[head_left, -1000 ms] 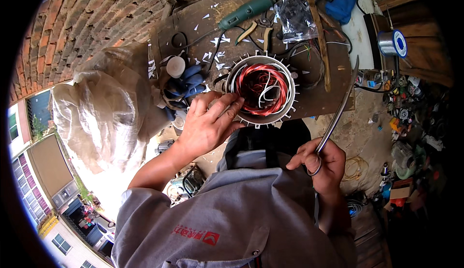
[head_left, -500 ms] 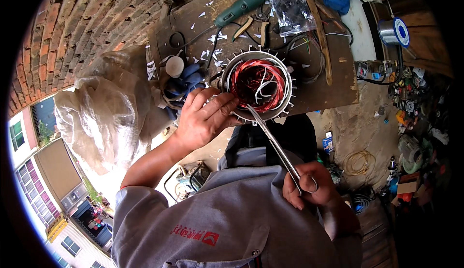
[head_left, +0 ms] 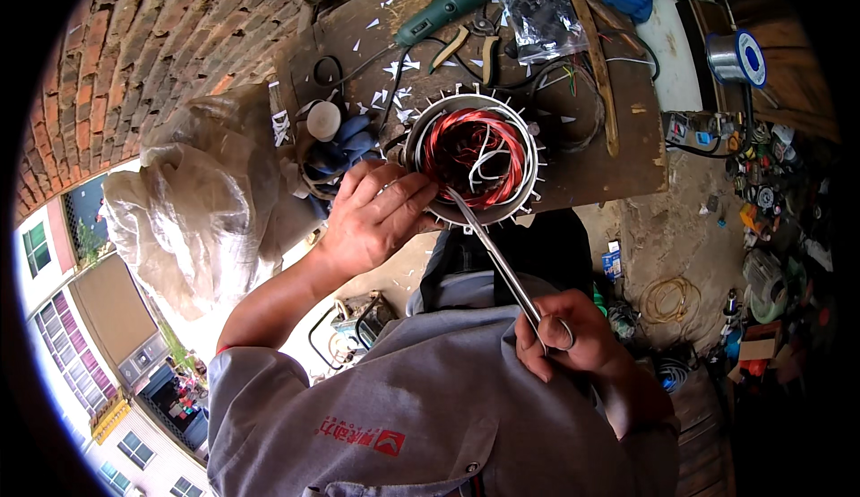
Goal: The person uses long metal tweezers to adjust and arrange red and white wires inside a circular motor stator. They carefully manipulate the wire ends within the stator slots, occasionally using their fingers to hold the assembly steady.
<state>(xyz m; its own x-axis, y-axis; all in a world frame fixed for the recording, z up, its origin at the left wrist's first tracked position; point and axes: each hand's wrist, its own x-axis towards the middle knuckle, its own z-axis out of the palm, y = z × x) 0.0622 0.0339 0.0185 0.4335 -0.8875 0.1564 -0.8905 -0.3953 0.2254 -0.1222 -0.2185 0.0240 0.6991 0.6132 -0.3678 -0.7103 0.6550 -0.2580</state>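
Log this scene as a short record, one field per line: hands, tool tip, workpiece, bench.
Left hand: fingers over the near-left rim of the housing
Right hand: grips the metal tool by its ringed end
Tool tip: at the near-left edge of the coil; contact unclear
Housing: round, prongs around its rim, red coil inside
Bench: power tool, pliers, plastic bag

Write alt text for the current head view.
A person's right hand holds a long metal tool, its tip at red wire coils in a round metal housing; the left hand is at its left edge. Pliers lie beyond.
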